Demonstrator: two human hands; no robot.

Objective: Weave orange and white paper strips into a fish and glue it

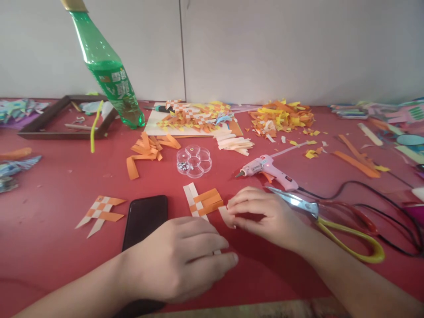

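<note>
Red and strewn with paper scraps, the surface is backed by a pale panelled wall. On it, between a black phone and the right hand, lies a flat orange-and-white woven paper piece. Its crossing strips form a small checkered patch, with two white tails and a broad orange band left free. The white tails are pointed away from the person, slightly leftward; the orange band is pointed right, slightly away. The long axis of the band is set nearly sideways, across the white strips. A short, bent white paper strip is clamped in the right grip at the woven piece's right side. By the left hand the near end is closely neared; whether its grip is closed on the small white bit between the fingers cannot be told.
</note>
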